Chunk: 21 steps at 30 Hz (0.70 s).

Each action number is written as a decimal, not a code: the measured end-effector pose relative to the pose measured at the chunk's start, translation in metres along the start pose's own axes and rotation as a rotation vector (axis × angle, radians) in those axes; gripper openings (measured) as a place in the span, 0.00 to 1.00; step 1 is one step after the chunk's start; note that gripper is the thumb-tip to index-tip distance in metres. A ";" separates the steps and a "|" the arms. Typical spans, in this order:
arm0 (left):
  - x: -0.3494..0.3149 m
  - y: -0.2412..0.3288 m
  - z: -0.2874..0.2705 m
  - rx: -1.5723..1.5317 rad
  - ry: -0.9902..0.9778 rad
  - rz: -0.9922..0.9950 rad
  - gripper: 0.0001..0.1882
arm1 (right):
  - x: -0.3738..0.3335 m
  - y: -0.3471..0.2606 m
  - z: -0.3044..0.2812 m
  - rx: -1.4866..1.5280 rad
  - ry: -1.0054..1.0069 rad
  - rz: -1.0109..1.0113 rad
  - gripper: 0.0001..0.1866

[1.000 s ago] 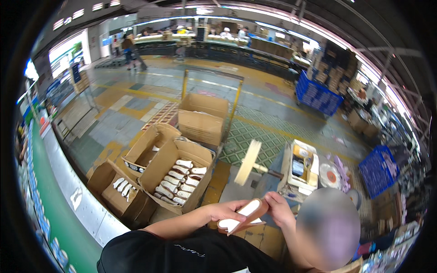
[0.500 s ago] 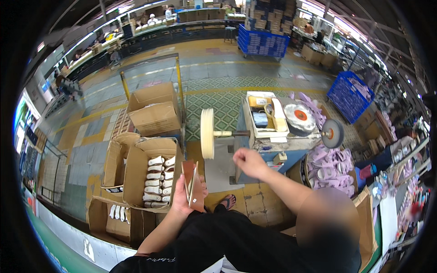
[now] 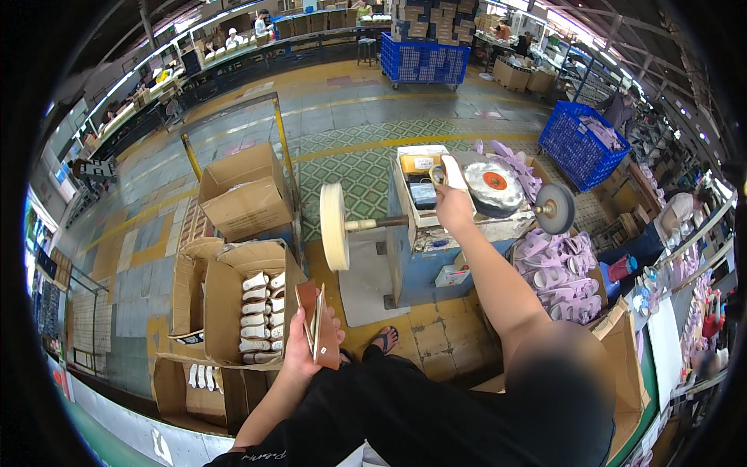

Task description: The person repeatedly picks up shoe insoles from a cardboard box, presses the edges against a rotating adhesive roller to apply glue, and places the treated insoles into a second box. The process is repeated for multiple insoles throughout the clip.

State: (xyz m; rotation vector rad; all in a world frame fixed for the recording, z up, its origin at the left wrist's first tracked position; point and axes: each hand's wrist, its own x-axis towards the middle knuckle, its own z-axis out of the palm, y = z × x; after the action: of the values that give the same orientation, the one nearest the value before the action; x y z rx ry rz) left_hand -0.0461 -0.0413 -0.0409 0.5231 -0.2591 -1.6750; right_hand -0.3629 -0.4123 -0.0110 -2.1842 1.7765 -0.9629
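My left hand (image 3: 302, 350) grips a pair of flat brown sole-shaped pieces (image 3: 328, 335) with pale edges, held upright in front of my body. Stretched forward, my right hand (image 3: 453, 208) is closed at the white tray (image 3: 405, 191) on top of the machine stand. Its fingers are on a white-and-tan looped piece (image 3: 453, 170), whose exact kind I cannot make out. A dark blue box and a yellow packet lie in the same tray. To the left of the stand, a cream buffing wheel (image 3: 334, 227) sits on a shaft.
A white-coated disc (image 3: 493, 185) and a grey wheel (image 3: 555, 208) are right of the tray. Lilac sandals (image 3: 556, 272) heap beside the stand. Cardboard boxes (image 3: 214, 311) with white shoe pieces stand left. Blue crates (image 3: 424, 62) and people at benches are farther off.
My right hand has moved forward from beside the shaft to the tray and has taken hold of the white-and-tan piece. My left hand still holds the brown pieces. The view has shifted slightly.
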 end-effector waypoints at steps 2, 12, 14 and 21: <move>0.000 -0.001 0.001 -0.067 -0.020 -0.006 0.32 | -0.028 -0.010 -0.009 0.038 -0.050 -0.008 0.13; 0.025 -0.012 0.040 0.142 0.007 0.147 0.40 | -0.239 -0.173 -0.047 0.549 -0.845 -0.265 0.51; 0.034 -0.017 0.049 0.187 0.047 0.207 0.43 | -0.238 -0.179 -0.043 0.711 -1.014 -0.067 0.52; 0.014 -0.012 0.039 0.121 0.041 0.192 0.46 | -0.210 -0.146 -0.040 0.865 -1.184 0.124 0.37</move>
State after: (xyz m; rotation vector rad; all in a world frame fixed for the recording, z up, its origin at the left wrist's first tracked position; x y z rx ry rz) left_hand -0.0763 -0.0578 -0.0150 0.6031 -0.3711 -1.4671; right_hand -0.2841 -0.1674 0.0156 -1.4534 0.6942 -0.1654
